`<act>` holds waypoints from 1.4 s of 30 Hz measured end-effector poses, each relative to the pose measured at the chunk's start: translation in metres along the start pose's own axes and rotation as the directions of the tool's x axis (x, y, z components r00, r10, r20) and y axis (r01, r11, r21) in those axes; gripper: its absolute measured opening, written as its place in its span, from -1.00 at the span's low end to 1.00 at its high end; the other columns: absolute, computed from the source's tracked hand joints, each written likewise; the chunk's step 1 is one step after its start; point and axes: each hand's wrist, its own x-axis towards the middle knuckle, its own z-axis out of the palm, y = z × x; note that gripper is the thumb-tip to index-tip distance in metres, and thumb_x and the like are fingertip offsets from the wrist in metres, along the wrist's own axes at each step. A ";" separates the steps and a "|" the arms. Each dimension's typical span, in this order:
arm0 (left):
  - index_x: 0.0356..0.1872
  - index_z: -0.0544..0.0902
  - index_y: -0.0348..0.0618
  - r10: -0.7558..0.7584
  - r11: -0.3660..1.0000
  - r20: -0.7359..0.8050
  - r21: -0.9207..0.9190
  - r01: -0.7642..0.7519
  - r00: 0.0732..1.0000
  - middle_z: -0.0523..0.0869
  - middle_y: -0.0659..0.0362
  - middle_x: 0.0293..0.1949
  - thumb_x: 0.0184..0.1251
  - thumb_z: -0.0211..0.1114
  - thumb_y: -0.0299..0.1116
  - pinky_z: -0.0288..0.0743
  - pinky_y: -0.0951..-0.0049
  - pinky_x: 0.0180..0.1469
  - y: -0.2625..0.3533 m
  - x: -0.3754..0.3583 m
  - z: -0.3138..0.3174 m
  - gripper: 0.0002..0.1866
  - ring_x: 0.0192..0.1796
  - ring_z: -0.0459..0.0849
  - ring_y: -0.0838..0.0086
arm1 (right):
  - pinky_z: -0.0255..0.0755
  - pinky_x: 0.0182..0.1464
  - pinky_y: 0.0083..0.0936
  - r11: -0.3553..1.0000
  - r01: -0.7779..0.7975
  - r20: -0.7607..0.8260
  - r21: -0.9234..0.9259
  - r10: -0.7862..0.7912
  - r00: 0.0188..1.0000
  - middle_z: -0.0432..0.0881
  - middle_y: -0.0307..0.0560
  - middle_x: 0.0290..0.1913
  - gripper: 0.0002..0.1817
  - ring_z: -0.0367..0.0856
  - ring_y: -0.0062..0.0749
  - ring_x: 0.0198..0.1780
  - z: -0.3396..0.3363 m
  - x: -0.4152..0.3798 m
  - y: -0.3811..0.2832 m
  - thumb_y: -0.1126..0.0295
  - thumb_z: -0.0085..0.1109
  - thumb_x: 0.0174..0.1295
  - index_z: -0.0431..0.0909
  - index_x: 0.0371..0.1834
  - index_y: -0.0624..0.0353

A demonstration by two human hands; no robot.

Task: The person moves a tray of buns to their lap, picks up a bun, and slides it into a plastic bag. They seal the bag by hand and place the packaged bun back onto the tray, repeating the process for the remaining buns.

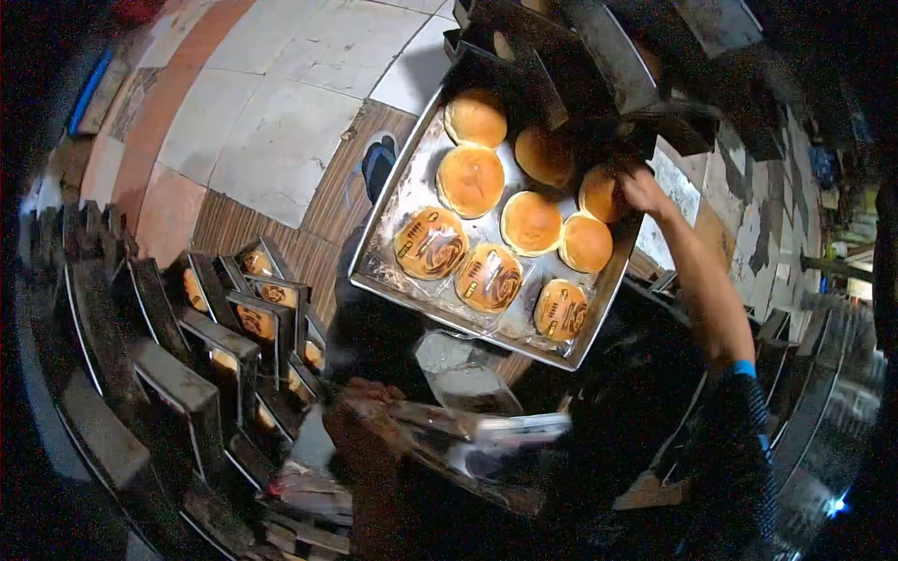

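Round golden buns lie in a metal baking tray. Three at its near side, such as one bun, are in clear wrappers with brown printing. At the tray's right side, my right hand has its fingers curled against the edge of an unwrapped bun; the fingertips are partly hidden. Lower down, my left hand is closed around a blurred bundle of clear plastic wrappers with a whitish strip. This hand is dark and smeared by motion.
Dark metal baking pans stand crowded at the left, several showing brown-topped bread. More pans are stacked behind the tray. A dark sandal is on the tiled floor beside the tray's left edge.
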 end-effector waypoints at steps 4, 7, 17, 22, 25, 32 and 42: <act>-0.27 0.56 -0.25 -0.018 0.999 -0.039 0.046 0.020 0.999 0.58 0.10 -0.37 0.39 0.14 -0.09 0.54 0.33 -0.27 -0.002 0.002 -0.015 -0.65 -0.36 0.59 0.33 | 0.37 0.02 -0.20 0.966 -0.069 -0.421 0.250 0.173 0.890 0.61 0.34 -0.12 -0.59 0.57 0.09 -0.08 0.007 -0.014 0.030 0.25 -0.18 0.30 0.53 -0.06 0.38; -0.24 0.56 -0.25 0.024 0.995 0.136 0.098 -0.038 0.990 0.61 0.13 -0.37 0.37 0.21 -0.19 0.52 0.40 -0.29 -0.016 0.008 -0.029 -0.72 -0.38 0.59 0.42 | 0.38 0.09 -0.22 0.891 -0.169 -0.538 0.422 0.396 0.744 0.61 0.26 0.00 -0.55 0.59 0.00 -0.03 -0.012 -0.048 -0.013 0.20 -0.15 0.30 0.51 0.01 0.36; -0.20 0.62 -0.30 0.252 0.817 0.144 0.498 -0.290 0.957 0.61 0.32 -0.45 0.33 0.31 -0.33 0.34 0.67 -0.47 0.005 -0.014 0.046 -0.79 -0.49 0.46 0.73 | 0.43 0.11 -0.52 0.036 -0.157 0.159 0.987 -0.086 0.984 0.64 -0.09 -0.04 -0.54 0.60 -0.48 -0.01 0.034 -0.249 -0.194 0.31 0.25 0.19 0.46 0.11 0.32; -0.17 0.65 -0.38 0.315 0.667 0.256 0.625 -0.405 0.914 0.69 0.20 -0.21 0.34 0.29 -0.39 0.49 0.58 -0.06 0.037 -0.057 0.042 -0.78 -0.17 0.61 0.59 | 0.42 0.15 -0.55 -0.028 -0.249 0.237 0.968 -0.219 0.947 0.64 -0.07 0.04 -0.45 0.61 -0.49 0.03 0.027 -0.323 -0.280 0.46 0.29 0.16 0.39 0.22 0.37; -0.20 0.67 -0.37 0.388 0.501 0.362 0.689 -0.524 0.848 0.69 0.19 -0.23 0.35 0.27 -0.40 0.47 0.55 -0.08 0.040 -0.072 0.045 -0.81 -0.20 0.60 0.57 | 0.43 0.18 -0.49 -0.073 -0.107 0.085 0.992 -0.251 0.964 0.61 0.00 0.08 -0.43 0.61 -0.44 0.07 0.034 -0.343 -0.291 0.52 0.30 0.12 0.38 0.24 0.37; 0.27 0.35 -0.30 0.066 0.985 0.520 -0.171 0.028 0.852 0.52 -0.07 0.18 0.36 -0.19 0.33 0.36 0.21 0.25 0.055 -0.138 0.096 -0.17 0.15 0.53 0.18 | 0.31 0.31 -0.15 0.603 0.785 -0.538 0.142 -0.618 0.572 0.31 0.12 0.37 -0.33 0.32 0.12 0.35 0.009 -0.379 -0.363 0.61 0.22 -0.02 0.38 0.29 0.18; 0.49 -0.02 0.10 0.398 0.895 0.605 -0.423 -0.145 0.690 -0.01 -0.17 0.46 0.21 0.03 0.31 -0.02 -0.15 0.45 0.094 -0.203 0.118 -0.09 0.45 0.07 -0.18 | 0.40 0.26 -0.15 0.442 0.882 -0.634 -0.163 -0.732 0.249 0.41 0.26 0.27 -0.56 0.39 0.13 0.30 -0.001 -0.396 -0.377 0.42 0.06 0.13 0.57 0.14 0.10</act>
